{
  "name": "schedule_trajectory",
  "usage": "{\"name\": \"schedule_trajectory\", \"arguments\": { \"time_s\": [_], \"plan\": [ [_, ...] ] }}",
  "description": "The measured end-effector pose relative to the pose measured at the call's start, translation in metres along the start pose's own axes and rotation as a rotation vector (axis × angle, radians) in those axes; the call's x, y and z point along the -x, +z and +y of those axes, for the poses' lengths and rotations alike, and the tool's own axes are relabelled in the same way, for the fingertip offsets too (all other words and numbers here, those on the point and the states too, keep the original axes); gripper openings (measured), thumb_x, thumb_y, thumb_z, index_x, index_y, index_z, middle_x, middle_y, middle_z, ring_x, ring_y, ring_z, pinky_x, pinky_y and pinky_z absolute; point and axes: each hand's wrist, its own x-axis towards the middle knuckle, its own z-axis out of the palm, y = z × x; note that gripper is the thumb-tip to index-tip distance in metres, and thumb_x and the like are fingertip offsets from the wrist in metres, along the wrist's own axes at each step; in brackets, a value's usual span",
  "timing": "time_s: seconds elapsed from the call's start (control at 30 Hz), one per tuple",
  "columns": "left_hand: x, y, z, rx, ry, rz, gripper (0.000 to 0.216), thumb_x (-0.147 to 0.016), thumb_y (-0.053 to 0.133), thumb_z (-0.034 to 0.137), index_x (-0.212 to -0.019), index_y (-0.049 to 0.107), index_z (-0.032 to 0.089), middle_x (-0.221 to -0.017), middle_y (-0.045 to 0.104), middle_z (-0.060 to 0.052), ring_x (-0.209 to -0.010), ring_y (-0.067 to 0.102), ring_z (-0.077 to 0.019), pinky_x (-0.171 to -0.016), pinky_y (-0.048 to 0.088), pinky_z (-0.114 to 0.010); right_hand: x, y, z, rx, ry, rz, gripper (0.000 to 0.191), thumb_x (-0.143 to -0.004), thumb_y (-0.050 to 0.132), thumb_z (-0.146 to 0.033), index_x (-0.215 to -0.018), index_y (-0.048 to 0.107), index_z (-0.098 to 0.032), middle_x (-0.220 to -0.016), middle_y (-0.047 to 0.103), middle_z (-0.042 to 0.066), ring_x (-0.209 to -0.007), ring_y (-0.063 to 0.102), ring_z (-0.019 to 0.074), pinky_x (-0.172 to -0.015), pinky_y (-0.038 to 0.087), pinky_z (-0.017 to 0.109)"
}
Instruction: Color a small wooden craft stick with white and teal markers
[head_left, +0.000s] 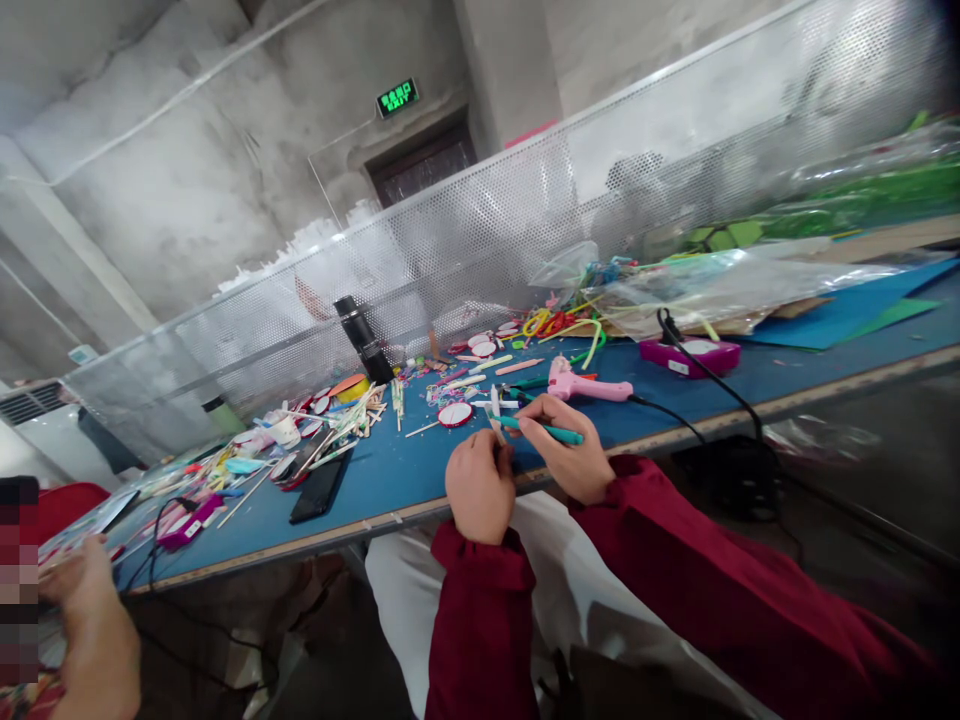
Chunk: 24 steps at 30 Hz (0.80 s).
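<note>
My right hand point(566, 450) is closed around a teal pen point(562, 434), its tip pointing left toward my other hand. Close beside it at the table's front edge, my left hand point(478, 485) is closed on a small pale strip point(495, 425), whose upper end sticks out above the fingers; the rest is hidden. The pen's tip is close to this strip, but I cannot tell whether they touch. Just beyond my hands lie a pink glue gun point(592, 386) with a black cord and a round white piece with a red rim point(455, 414).
A black phone point(321, 490) lies left of my hands, near craft sticks point(364, 415). A black bottle point(364, 340) stands behind. At the right are a purple box point(690, 357), a cable and plastic sheets. Another person's hand point(86, 590) is at the far left.
</note>
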Motion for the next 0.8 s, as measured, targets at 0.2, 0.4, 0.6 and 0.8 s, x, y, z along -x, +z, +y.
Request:
{"name": "schedule_trajectory", "arguments": {
  "time_s": [0.2,0.4,0.6,0.8],
  "plan": [
    [0.0005,0.0006,0.0001,-0.002,-0.018,0.001,0.009,-0.097,0.055,0.027,-0.096,0.061,0.021,-0.094,0.07,-0.004,-0.096,0.063,-0.0211,-0.08,0.042,-0.032,-0.0003,0.0002,0.0023,-0.012,0.014,0.01,0.015,-0.091,0.058,-0.027,-0.077,0.06,-0.022,-0.074,0.066,0.0,-0.071,0.064,0.0167,-0.068,0.049,0.029],
    [0.0004,0.0011,0.0002,-0.012,-0.015,0.007,0.011,-0.098,0.053,0.028,-0.093,0.06,0.021,-0.092,0.069,-0.004,-0.094,0.063,-0.0208,-0.079,0.041,-0.032,-0.0004,-0.0001,0.0004,-0.013,0.007,0.014,0.016,-0.09,0.058,-0.025,-0.075,0.059,-0.022,-0.072,0.064,0.0,-0.07,0.062,0.0162,-0.067,0.048,0.029],
    [0.0006,0.0005,0.0007,-0.014,-0.011,0.004,0.01,-0.097,0.054,0.027,-0.092,0.06,0.021,-0.092,0.069,-0.004,-0.095,0.063,-0.021,-0.079,0.041,-0.032,-0.0004,0.0,0.0022,-0.019,0.0,0.005,0.016,-0.09,0.058,-0.027,-0.075,0.06,-0.022,-0.073,0.064,0.0,-0.07,0.062,0.0167,-0.067,0.048,0.03],
    [-0.0001,0.0013,0.0001,-0.012,-0.005,0.01,0.009,-0.097,0.054,0.027,-0.092,0.059,0.021,-0.091,0.069,-0.004,-0.095,0.062,-0.021,-0.079,0.042,-0.032,-0.0002,-0.0006,0.0007,-0.019,-0.006,0.001,0.016,-0.09,0.058,-0.026,-0.075,0.06,-0.022,-0.073,0.064,0.0,-0.07,0.061,0.0162,-0.068,0.047,0.029]
  ]
}}
